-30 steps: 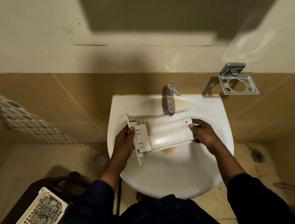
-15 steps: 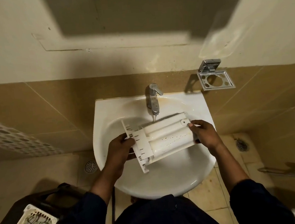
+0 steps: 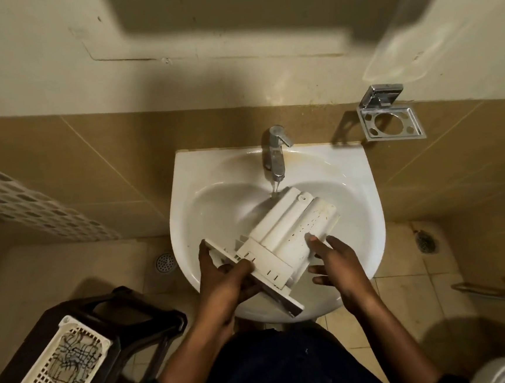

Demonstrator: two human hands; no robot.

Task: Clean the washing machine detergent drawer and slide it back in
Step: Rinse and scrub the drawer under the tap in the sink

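Note:
The white detergent drawer [image 3: 291, 227] hangs upside down over the white sink [image 3: 202, 195], its far end under the chrome tap [image 3: 274, 152], from which water runs onto it. My left hand [image 3: 222, 279] grips the drawer's front panel at the near end. My right hand [image 3: 333, 260] rests against the drawer's right side with fingers spread. Small dark specks dot the drawer's underside.
A chrome soap and brush holder [image 3: 390, 118] is fixed to the tiled wall at the right. A black stool [image 3: 128, 321] with a cream perforated basket [image 3: 53, 373] stands at the lower left. Floor drains [image 3: 164, 261] lie on both sides of the sink.
The drawer has swung from lying crosswise to pointing diagonally, its far end now under the running tap. My right hand has slid from the drawer's far end to its near right side.

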